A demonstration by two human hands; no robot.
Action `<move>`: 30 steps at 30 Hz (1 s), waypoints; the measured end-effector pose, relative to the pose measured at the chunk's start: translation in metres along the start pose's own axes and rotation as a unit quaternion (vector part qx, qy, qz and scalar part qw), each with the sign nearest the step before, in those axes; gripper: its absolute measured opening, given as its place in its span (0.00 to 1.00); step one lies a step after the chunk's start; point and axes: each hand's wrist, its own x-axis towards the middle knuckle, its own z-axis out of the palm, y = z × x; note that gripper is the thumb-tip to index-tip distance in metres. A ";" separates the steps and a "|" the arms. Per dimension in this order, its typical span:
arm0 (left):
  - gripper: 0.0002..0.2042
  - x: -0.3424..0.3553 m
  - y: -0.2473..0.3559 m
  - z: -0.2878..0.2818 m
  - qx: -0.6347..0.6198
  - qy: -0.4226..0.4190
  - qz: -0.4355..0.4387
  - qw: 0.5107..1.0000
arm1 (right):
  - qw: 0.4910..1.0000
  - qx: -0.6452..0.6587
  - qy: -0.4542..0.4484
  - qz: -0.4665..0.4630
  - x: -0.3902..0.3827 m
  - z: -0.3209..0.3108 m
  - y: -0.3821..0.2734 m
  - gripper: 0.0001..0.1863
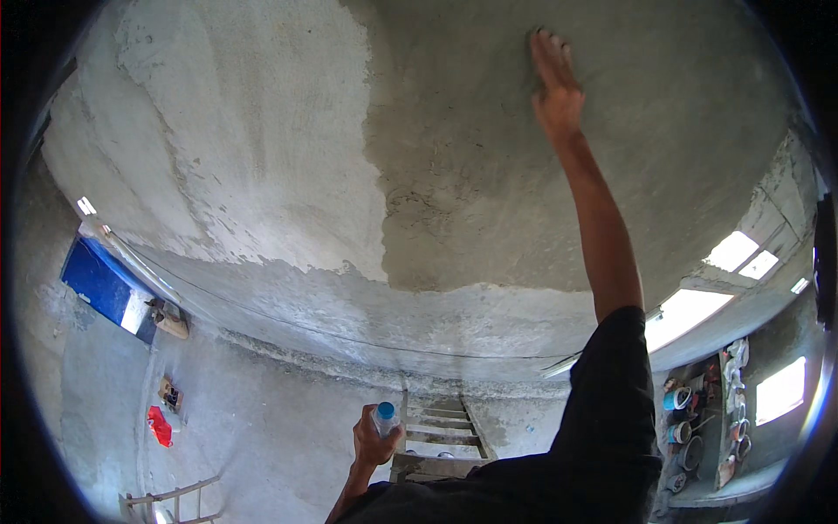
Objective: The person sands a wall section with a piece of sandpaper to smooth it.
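Head view: left grip (374, 447) wrapped a blue-capped bottle (384, 426); right hand (557, 83), fingers extended, reached to the darker wall patch (471, 175).

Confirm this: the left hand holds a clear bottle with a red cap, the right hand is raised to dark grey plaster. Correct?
The cap is blue, not red, as the head view shows. The left hand holds the clear bottle, and the right hand is raised to dark grey plaster.
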 end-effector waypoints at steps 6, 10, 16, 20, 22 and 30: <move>0.21 0.004 0.003 -0.007 0.003 0.004 -0.007 1.000 | 0.983 0.089 -0.158 0.003 -0.093 0.003 -0.053 0.44; 0.23 0.005 -0.001 -0.004 0.009 0.006 -0.015 1.000 | 0.986 0.123 -0.096 0.051 -0.045 -0.014 -0.021 0.45; 0.22 0.007 0.008 0.000 0.034 -0.006 -0.001 0.999 | 0.996 0.052 0.005 0.067 -0.037 0.003 -0.014 0.44; 0.22 0.006 0.000 0.000 0.035 -0.009 -0.009 0.999 | 0.988 0.072 -0.130 0.050 -0.110 0.011 -0.068 0.40; 0.23 0.010 0.000 0.002 0.022 -0.022 0.004 1.000 | 0.959 0.198 -0.178 0.097 -0.116 0.003 -0.072 0.38; 0.23 0.013 0.003 0.006 0.032 -0.029 -0.004 0.999 | 0.991 0.098 0.069 0.064 0.022 0.000 0.004 0.37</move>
